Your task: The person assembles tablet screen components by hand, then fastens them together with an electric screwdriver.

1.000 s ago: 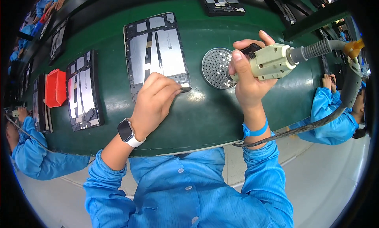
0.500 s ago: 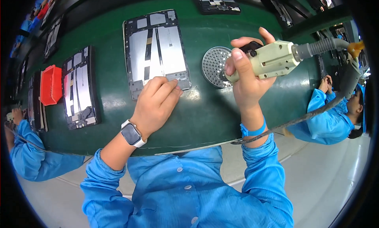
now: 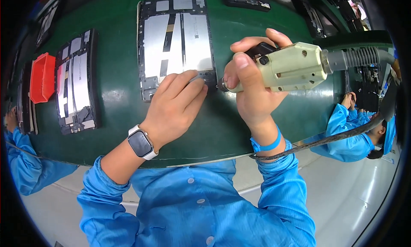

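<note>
The left hand point(image 3: 173, 108) is resting on the green work surface point(image 3: 115, 97), its fingers bent and pressing down on the lower right corner of the opened tablet frame point(image 3: 175, 41), which is lying flat just above and ahead of that hand. Whether anything is pinched under the fingertips cannot be told. The right hand point(image 3: 252, 88) is gripping a cream-coloured power screwdriver point(image 3: 287, 67), fingers wrapped tight around its body, with the tip pointing left at the same corner, just beside the left fingertips. A grey hose point(image 3: 359, 56) is running off the tool to the right. 1 more opened frame point(image 3: 77, 82) is lying well to the left, next to a red tray point(image 3: 42, 78).
</note>
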The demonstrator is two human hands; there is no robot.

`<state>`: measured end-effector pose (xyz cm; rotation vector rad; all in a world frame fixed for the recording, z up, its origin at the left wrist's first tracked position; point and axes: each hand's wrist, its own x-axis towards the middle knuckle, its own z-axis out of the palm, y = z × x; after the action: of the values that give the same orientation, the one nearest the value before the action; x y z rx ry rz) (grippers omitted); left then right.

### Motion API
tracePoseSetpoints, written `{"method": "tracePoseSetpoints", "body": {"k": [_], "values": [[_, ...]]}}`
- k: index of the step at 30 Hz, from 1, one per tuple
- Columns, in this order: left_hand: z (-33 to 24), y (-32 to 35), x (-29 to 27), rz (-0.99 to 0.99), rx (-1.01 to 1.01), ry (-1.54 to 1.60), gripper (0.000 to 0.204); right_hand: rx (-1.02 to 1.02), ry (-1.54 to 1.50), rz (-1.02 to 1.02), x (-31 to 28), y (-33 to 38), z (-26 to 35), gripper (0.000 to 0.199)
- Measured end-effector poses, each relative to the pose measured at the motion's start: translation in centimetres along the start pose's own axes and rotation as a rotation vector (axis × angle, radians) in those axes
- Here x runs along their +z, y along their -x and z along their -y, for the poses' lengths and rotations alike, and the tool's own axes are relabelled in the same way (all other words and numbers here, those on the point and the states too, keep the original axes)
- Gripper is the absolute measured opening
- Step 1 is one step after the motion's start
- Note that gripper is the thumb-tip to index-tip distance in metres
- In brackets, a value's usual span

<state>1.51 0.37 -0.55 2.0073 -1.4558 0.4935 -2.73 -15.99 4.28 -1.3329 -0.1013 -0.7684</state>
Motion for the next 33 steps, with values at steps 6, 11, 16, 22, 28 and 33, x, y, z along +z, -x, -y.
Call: {"method": "tracePoseSetpoints", "body": {"k": [6,11,16,22,28,33], "values": [[0.1,0.1,0.1,-0.001,-0.016,0.019,0.027,-0.028,0.001,0.035,0.0,-0.1,-0.3,0.056],[-0.1,-0.3,-0.1,-0.013,0.0,0.037,0.028,-0.073,0.026,0.083,-0.1,0.0,-0.2,0.054],[-0.3,-0.2,-0.5,0.013,-0.057,0.055,0.019,-0.061,0.045,0.134,0.0,0.5,-0.9,0.05],[-0.2,-0.2,-0.4,-0.005,-0.064,0.049,0.018,-0.136,0.009,-0.158,-2.2,-3.8,1.3,0.047],[-0.3,-0.2,-0.3,0.022,-0.058,0.075,0.021,-0.149,0.18,-0.228,-6.6,-6.7,-0.9,0.04],[-0.1,-0.3,-0.4,0.006,-0.083,0.104,0.023,-0.079,0.192,-0.232,-6.6,-6.0,-2.1,0.04]]}}
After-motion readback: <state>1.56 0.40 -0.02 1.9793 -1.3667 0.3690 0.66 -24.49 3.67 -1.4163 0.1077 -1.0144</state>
